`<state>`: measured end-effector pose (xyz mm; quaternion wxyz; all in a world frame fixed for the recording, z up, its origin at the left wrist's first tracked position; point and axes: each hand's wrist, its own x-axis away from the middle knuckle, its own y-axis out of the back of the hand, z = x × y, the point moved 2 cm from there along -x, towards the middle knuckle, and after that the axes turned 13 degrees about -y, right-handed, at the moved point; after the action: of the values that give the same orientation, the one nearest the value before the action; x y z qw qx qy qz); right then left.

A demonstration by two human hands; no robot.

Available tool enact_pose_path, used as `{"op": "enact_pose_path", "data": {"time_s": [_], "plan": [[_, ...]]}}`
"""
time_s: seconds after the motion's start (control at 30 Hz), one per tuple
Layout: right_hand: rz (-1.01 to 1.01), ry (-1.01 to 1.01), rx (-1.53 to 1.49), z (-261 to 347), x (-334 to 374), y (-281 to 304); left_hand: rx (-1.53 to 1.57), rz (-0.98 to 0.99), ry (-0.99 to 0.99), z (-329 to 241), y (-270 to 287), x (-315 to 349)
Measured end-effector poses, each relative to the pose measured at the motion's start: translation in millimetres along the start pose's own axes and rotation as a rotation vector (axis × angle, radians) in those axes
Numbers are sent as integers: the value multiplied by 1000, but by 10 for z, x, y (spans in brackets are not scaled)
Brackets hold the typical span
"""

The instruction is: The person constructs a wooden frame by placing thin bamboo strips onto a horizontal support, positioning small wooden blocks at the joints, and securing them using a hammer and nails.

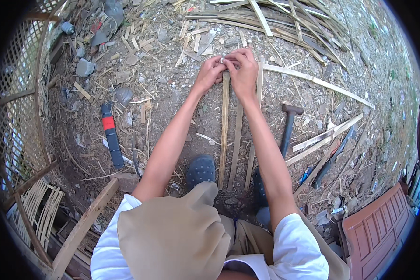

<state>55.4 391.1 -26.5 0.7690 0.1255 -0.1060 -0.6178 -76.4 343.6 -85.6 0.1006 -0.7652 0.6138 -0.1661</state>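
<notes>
Fingers (221,63) of both hands pinched together at the top end of a bamboo strip (224,126), closed on something small and pale (too small to tell). Left hand (209,72) at 9 o'clock of right hand (244,70), touching. Strip runs toward 6 o'clock over the dirt ground (172,93). Hammer (287,128) lies at 3 o'clock.

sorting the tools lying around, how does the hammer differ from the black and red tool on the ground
The hammer lies to the person's right, beside the bamboo strips; the black and red tool lies to the left. The hammer has a dark handle and rusty crosswise head; the other is a straight bar with a red band. Both lie untouched on the dirt.
</notes>
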Motion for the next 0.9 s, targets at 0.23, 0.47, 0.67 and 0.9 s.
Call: {"op": "enact_pose_path", "data": {"time_s": [0.23, 0.47, 0.67, 0.9], "plan": [[-23, 60, -13, -106, 22, 16, -93, 16, -5, 57, 51, 17], [-32, 67, 58, -118, 20, 96, -33, -7, -42, 54, 10, 15], [-4, 75, 74, -91, -30, 117, -415, 75, -113, 94, 91, -39], [2, 149, 127, -152, -62, 185, -465, 112, -100, 106, 100, -61]]}}
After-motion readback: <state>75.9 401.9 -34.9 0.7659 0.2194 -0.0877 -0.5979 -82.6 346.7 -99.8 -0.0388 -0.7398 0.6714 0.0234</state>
